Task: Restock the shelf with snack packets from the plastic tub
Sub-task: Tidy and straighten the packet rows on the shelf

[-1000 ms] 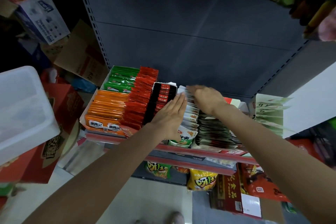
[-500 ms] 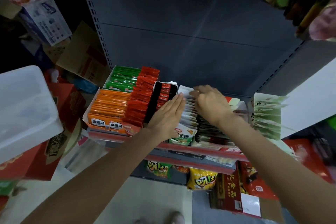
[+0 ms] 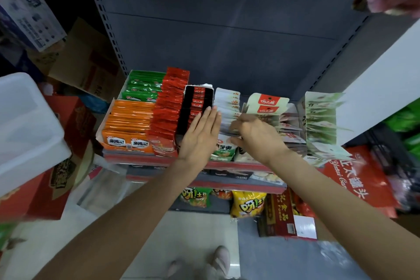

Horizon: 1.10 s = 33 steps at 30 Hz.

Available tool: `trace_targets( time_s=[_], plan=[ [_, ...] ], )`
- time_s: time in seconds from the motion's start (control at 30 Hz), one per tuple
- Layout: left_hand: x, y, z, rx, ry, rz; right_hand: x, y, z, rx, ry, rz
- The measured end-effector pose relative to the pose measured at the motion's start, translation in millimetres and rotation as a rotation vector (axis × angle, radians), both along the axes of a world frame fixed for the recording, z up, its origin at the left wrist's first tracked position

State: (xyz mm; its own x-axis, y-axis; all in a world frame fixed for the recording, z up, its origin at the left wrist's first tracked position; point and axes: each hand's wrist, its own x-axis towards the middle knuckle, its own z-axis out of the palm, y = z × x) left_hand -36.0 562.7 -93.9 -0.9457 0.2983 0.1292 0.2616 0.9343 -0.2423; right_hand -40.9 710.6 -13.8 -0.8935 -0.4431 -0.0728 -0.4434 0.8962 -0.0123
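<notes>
While the white packets (image 3: 227,107) are being squared up on the shelf (image 3: 227,165), the left hand (image 3: 201,137) is held flat, fingers straight and together, laid along the seam between the black packets (image 3: 196,107) and the white row. It is judged to serve as a divider, so the black stack is kept from tipping right while the white row is worked. The right hand (image 3: 254,136) is curled over the right side of the white row, fingers bent onto packet tops; a pinch on the packets seems likely, but blur hides the fingertips. No loose packet is seen in either hand.

The tub (image 3: 25,129) is seen at left, near, on a red carton (image 3: 68,166), well apart from both hands; its contents cannot be told. The shelf is filled left to right: orange packets (image 3: 128,127), green packets (image 3: 143,87) behind them, red packets (image 3: 169,113), black, white, then a tan-and-red row (image 3: 266,103) and pale green packets (image 3: 320,120) at far right.

The step is judged as tidying or compacting a row to make room, not fetching. The next fetch from the tub would need a reach left.
</notes>
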Motion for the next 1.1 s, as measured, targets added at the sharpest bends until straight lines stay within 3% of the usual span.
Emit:
trace_targets(
  time_s=[0.17, 0.4, 0.67, 0.83, 0.97, 1.1],
  plan=[
    [2.3, 0.0, 5.9, 0.055, 0.001, 0.082, 9.1, -6.4, -27.6, 0.058, 0.066, -0.109],
    [-5.4, 0.3, 16.6, 0.207, -0.095, -0.055, 3.2, -14.4, -43.2, 0.114, 0.222, -0.085],
    [13.7, -13.1, -2.1, 0.113, 0.007, -0.196, 22.7, -26.2, -40.8, -0.118, -0.072, -0.36],
    [6.3, -14.5, 1.5, 0.253, -0.085, -0.201, 10.6, -35.3, -44.8, -0.291, -0.119, -0.383],
    [3.3, -11.8, 7.1, 0.315, -0.149, -0.178, 15.5, -25.0, -40.5, -0.297, -0.185, -0.337],
    [-8.8, -15.5, 19.5, 0.309, -0.279, -0.083, 9.6, -41.7, -39.2, -0.439, -0.297, -0.439]
  ],
)
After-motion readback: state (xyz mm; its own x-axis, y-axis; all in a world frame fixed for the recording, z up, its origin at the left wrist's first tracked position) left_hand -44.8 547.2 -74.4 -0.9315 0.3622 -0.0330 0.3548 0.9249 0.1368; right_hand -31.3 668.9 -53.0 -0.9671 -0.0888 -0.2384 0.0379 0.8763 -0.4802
